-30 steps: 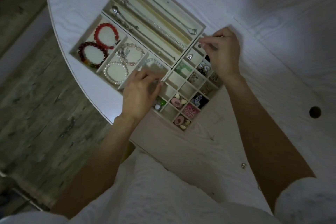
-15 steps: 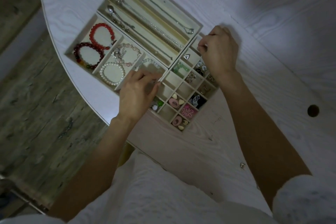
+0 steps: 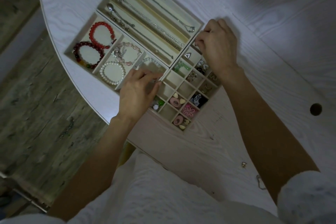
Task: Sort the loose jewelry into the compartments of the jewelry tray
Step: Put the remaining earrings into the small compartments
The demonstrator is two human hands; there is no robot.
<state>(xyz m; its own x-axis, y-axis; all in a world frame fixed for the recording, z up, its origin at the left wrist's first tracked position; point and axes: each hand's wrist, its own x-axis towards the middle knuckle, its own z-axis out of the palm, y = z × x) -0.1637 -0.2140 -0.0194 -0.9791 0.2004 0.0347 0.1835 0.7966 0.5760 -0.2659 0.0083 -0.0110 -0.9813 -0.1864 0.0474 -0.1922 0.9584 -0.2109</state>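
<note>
The cream jewelry tray (image 3: 198, 23) lies on the white table. Its long slots hold silver chains (image 3: 160, 29). The square compartments hold a red bead bracelet (image 3: 101, 34), a dark red one (image 3: 87, 56), a pink one (image 3: 127, 54) and a pearl one (image 3: 112, 72). Small earrings and charms fill part of the small grid (image 3: 183, 89). My left hand (image 3: 138, 94) rests with relaxed fingers on the divider between the bracelet section and the grid. My right hand (image 3: 218, 47) hovers over the grid's far corner, fingers curled, pinching something tiny that I cannot identify.
Two loose pieces lie on the table near my right forearm: a small earring (image 3: 244, 164) and a thin looped piece (image 3: 260, 182). A round hole (image 3: 316, 109) is in the tabletop at the right. The table's curved edge (image 3: 87, 100) runs left of the tray, with wooden floor beyond.
My right hand has curled its fingers in and lowered towards the far corner compartment of the grid. My left hand has stayed on the tray.
</note>
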